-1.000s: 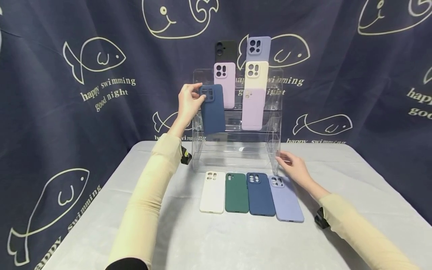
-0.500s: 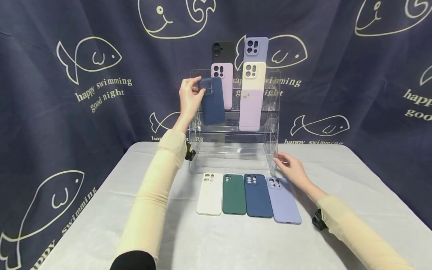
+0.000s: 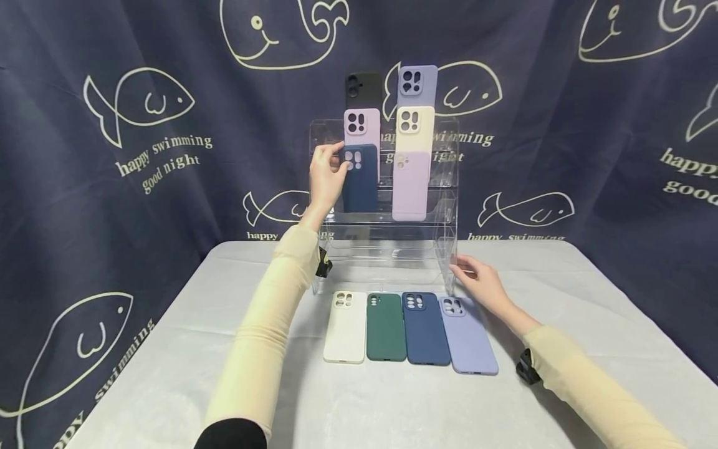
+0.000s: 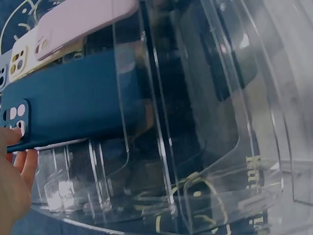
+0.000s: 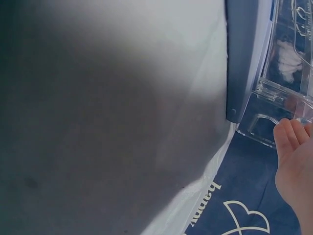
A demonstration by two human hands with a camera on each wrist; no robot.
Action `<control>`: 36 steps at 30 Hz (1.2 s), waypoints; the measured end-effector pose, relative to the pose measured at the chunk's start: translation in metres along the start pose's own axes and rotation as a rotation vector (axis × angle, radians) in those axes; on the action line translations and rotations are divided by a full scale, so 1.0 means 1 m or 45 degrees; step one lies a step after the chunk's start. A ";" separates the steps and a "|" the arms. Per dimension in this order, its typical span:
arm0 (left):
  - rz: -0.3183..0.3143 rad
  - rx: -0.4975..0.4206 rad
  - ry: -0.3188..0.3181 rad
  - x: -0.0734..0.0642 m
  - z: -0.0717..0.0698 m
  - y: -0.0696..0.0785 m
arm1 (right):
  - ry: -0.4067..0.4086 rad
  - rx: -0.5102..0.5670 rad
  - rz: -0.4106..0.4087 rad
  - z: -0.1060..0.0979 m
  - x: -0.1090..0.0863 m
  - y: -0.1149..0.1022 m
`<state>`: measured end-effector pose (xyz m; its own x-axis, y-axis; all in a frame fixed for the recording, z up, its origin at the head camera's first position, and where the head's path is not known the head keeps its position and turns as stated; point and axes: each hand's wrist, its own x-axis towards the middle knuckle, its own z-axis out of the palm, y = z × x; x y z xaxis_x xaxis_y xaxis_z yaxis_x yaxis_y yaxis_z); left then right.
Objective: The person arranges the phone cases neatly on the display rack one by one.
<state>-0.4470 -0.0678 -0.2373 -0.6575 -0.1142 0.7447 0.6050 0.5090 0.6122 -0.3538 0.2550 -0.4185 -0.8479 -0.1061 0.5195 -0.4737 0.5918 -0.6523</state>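
Note:
With thumb and fingers my left hand (image 3: pixel 327 181) pinches a dark blue phone case (image 3: pixel 361 190) by its upper left corner, beside the camera cutouts. The case stands upright at a middle tier of the clear stepped display stand (image 3: pixel 387 269), overlapping a lilac case (image 3: pixel 368 132) behind it. In the left wrist view the lower end of the blue case (image 4: pixel 78 103) lies behind a clear front lip. My right hand (image 3: pixel 481 285) grips the lower right side edge of the stand between thumb and fingers.
A black case (image 3: pixel 363 89) stands top left. In the right column are a periwinkle case (image 3: pixel 424 93), a cream case (image 3: pixel 422 134) and a pale pink case (image 3: pixel 410 193). White (image 3: pixel 344 333), green (image 3: pixel 386 330), blue (image 3: pixel 427 333) and periwinkle cases (image 3: pixel 470 343) lie before the stand.
My left hand has brought the dark blue case slightly right, from tilted in front of the stand to upright at the tier, in line with the lilac case. My right hand stays at the stand.

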 end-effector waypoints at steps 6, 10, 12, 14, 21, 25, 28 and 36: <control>0.010 0.038 -0.056 -0.003 0.006 -0.002 | -0.004 -0.006 0.005 0.000 0.000 -0.001; 0.008 0.036 -0.059 -0.004 0.002 -0.005 | -0.021 0.006 0.016 0.001 0.000 -0.002; 0.003 0.034 -0.066 -0.003 0.000 -0.006 | -0.026 0.009 0.018 0.001 0.000 -0.002; 0.002 0.036 -0.072 -0.004 -0.002 -0.007 | -0.029 0.012 0.018 0.001 0.000 -0.001; 0.005 -0.028 -0.087 -0.009 -0.006 -0.006 | -0.020 -0.006 0.022 0.001 0.000 0.000; -0.007 -0.063 -0.121 -0.017 -0.011 -0.004 | -0.019 -0.002 0.010 0.000 0.001 0.001; 0.007 -0.088 -0.151 -0.023 -0.014 -0.006 | -0.020 -0.003 0.007 -0.001 0.002 0.002; 0.044 -0.119 -0.242 -0.043 -0.025 -0.017 | -0.027 -0.035 0.015 0.000 0.001 -0.001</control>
<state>-0.4178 -0.0924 -0.2727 -0.7030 0.0695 0.7078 0.6620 0.4274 0.6157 -0.3541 0.2542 -0.4176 -0.8585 -0.1160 0.4996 -0.4572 0.6145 -0.6430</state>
